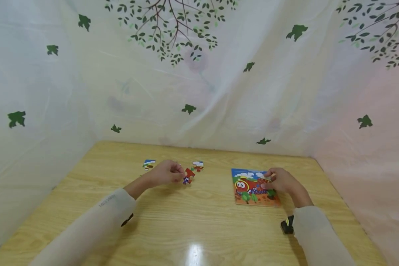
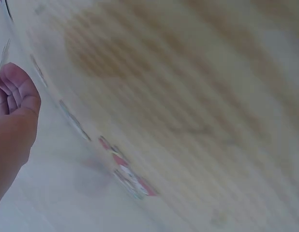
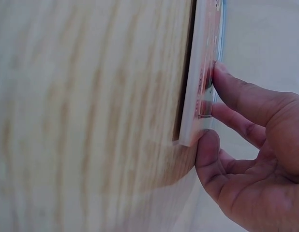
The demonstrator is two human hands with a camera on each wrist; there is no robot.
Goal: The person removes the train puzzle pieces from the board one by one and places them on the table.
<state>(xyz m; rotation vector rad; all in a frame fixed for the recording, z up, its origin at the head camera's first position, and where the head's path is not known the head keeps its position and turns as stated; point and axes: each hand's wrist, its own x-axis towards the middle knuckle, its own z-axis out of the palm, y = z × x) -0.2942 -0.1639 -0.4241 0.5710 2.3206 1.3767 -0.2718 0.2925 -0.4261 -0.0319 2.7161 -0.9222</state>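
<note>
My left hand (image 1: 161,173) pinches a red jigsaw piece (image 1: 188,176) with a small blue figure on it, close over the table. From the left wrist view, the left hand (image 2: 16,94) shows at the left edge, with the piece seen thin and edge-on. Farther right lies a square caterpillar jigsaw puzzle (image 1: 249,197) with a blue sky and orange ground. My right hand (image 1: 282,181) grips it at its right side. Up close, the right hand (image 3: 265,145) has its thumb on the picture and curled fingers at the edge of the puzzle (image 3: 190,116).
Two loose jigsaw pieces lie beyond the left hand: one with sky and cloud (image 1: 149,162), another with cloud and red (image 1: 198,164). The wooden table (image 1: 199,225) ends at a white leaf-printed curtain (image 1: 219,122). Black straps (image 1: 287,225) sit at the wrists.
</note>
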